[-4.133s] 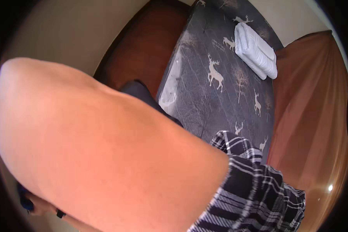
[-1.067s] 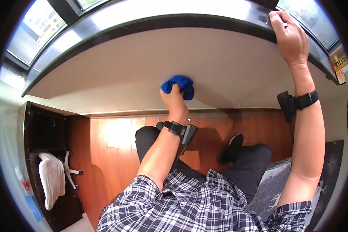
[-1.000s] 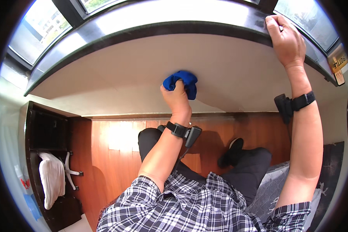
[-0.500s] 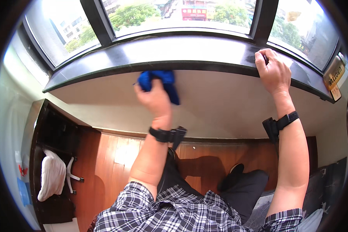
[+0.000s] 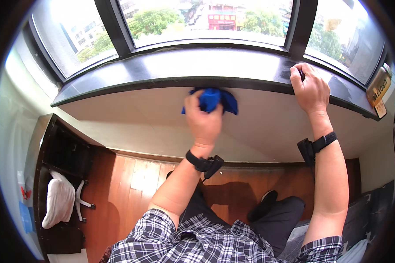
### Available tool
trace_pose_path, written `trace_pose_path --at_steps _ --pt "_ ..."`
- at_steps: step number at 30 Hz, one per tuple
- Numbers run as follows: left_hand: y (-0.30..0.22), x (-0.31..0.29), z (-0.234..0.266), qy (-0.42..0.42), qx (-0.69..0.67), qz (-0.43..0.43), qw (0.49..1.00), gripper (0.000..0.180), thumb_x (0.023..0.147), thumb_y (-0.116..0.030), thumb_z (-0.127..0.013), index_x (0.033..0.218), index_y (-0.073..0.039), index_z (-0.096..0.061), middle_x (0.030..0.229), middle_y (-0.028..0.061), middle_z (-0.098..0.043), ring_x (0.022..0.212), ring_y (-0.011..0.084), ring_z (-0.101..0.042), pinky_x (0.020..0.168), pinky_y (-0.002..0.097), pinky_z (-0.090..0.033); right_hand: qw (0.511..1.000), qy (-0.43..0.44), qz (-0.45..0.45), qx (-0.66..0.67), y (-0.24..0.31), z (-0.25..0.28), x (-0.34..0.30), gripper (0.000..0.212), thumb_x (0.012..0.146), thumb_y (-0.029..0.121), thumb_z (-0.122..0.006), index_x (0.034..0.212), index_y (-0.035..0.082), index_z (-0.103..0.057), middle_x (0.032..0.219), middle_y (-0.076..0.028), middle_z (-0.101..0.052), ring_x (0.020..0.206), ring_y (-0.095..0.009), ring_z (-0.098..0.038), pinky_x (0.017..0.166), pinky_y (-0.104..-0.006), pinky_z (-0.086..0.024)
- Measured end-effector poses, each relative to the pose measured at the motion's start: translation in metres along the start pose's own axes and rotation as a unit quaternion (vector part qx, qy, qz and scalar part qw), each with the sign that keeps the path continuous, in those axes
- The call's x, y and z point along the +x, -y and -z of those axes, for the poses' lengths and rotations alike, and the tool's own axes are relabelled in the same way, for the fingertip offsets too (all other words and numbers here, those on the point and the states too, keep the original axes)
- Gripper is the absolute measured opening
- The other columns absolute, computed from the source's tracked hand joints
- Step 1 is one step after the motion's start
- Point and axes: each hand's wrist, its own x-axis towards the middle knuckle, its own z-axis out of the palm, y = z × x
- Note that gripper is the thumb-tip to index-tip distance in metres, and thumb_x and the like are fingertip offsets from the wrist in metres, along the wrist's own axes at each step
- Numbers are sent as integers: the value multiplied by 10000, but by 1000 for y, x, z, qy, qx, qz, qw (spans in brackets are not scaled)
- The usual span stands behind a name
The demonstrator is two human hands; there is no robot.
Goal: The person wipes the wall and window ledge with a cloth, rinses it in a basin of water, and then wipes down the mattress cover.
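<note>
A crumpled blue cloth (image 5: pixel 211 99) is in my left hand (image 5: pixel 204 118), whose fingers are closed round it. That hand is just below the front edge of the dark windowsill (image 5: pixel 162 83), with the cloth against the pale wall (image 5: pixel 259 118) under the sill. Over to the right, my right hand (image 5: pixel 310 90) rests as a fist on the sill's edge. Something small and dark shows between its thumb and fingers, too little to name. Each wrist carries a black strap with a small black box.
Framed windows (image 5: pixel 210 22) stand behind the sill. At its right end is a brownish-yellow box-like item (image 5: pixel 378 91). A dark desk or cabinet (image 5: pixel 44 144) and a white chair (image 5: pixel 59 199) are at the left. Wooden floor (image 5: pixel 136 179) lies below; a dark patterned cover (image 5: pixel 368 210) is at right.
My left hand has moved to the right along the underside of the sill with the blue cloth. The right fist holds its place on the sill, and the view has shifted slightly.
</note>
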Motion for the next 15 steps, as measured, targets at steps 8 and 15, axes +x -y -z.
trace_pose_path --at_steps 8,15 --pt "21 40 33 5 -215 121 969 266 891 -14 -807 1129 -13 -690 1057 32 -710 927 129 -644 907 304 -537 1000 -11 12 -2 -2 1 -2 324 999 449 -578 1011 175 -750 1063 -54 -773 974 -344 -735 845 -460 -588" --pt "34 68 64 -40 -210 111 970 160 959 26 -730 1101 -31 -684 1047 12 -714 941 128 -663 916 291 -529 999 -27 19 -3 -1 -1 -2 310 1001 442 -578 997 185 -751 1035 -53 -777 921 -341 -740 815 -455 -589"
